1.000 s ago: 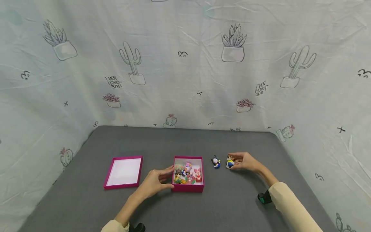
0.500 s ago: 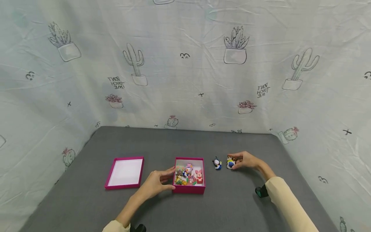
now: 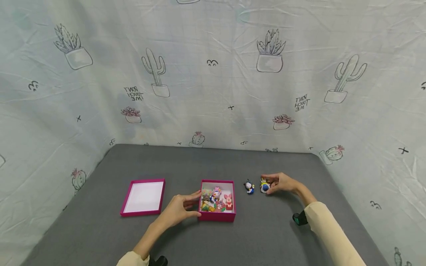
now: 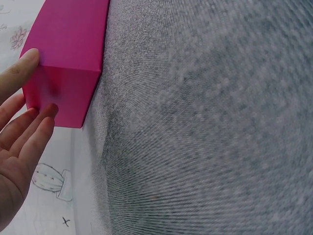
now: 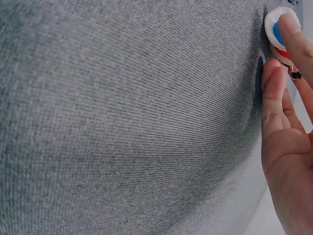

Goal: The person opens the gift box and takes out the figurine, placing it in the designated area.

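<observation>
My left hand (image 3: 177,211) touches the left side of an open magenta box (image 3: 217,217), its thumb at the near corner. In the left wrist view the thumb and fairly straight fingers lie against the box's pink outer wall (image 4: 73,93). Several small toy figurines (image 3: 215,196) lie inside, one a pink rabbit-like figure (image 3: 228,202). On the right, my right hand (image 3: 283,183) pinches a toy figurine (image 3: 265,186) in yellow, blue and white between thumb and fingers. The right wrist view shows this figurine's white and blue part (image 5: 272,30); the hand hides the rest.
A dark blue and white figurine (image 3: 249,187) stands alone between the box and my right hand. The box lid (image 3: 143,197) lies left of the box, white inside upward. Grey cloth covers the table (image 3: 213,244), with a cactus-print curtain (image 3: 213,85) behind it.
The pinched figurine has turned slightly, so more of its blue part faces the head view. The view shifted a little early on. My left hand and the box have stayed put.
</observation>
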`<state>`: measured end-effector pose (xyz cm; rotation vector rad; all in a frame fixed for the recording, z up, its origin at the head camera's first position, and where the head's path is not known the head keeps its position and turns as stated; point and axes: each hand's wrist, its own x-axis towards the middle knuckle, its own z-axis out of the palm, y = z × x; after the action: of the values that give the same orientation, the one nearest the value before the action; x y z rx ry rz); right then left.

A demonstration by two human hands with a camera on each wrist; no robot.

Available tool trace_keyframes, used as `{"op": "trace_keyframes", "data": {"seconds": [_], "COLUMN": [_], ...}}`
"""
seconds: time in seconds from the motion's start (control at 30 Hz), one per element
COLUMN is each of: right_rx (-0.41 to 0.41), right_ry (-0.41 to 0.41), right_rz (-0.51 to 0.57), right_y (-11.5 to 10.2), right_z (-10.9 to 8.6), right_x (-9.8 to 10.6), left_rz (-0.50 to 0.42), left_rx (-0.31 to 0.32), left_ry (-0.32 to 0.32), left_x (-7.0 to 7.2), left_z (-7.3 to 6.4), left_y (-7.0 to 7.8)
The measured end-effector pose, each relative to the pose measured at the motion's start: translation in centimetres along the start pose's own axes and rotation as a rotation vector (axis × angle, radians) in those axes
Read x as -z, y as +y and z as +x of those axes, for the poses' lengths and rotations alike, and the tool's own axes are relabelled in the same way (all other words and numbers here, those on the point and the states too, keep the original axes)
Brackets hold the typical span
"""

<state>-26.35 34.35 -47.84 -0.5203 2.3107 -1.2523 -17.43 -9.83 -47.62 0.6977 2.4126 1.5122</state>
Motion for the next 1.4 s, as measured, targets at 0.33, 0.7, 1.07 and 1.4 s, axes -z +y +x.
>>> {"op": "trace_keyframes", "data": {"seconds": [0.33, 0.7, 1.07, 1.4], "right_rx": [0.003, 0.121, 0.374, 0.504], "right_ry": [0.015, 0.265, 0.293, 0.219], "right_rz": [0.036, 0.235, 0.399, 0.429], "right_y": [-0.1, -0.2, -1.8, -3.5], "right_z": [-0.8, -3.2, -3.3, -3.0], "right_x": [0.6, 0.2, -3.4, -6.2], "left_rz": [-0.006, 0.013, 0.027, 0.026], "left_rx": [0.0, -0.001, -0.01, -0.027], "left_ry": [-0.002, -0.006, -0.005, -0.008], "left_x": [0.0, -0.1, 0.0, 0.0], "left_z": [0.0, 0.0, 0.0, -0.1], "left_y": [0.0, 0.0, -0.1, -0.4]}}
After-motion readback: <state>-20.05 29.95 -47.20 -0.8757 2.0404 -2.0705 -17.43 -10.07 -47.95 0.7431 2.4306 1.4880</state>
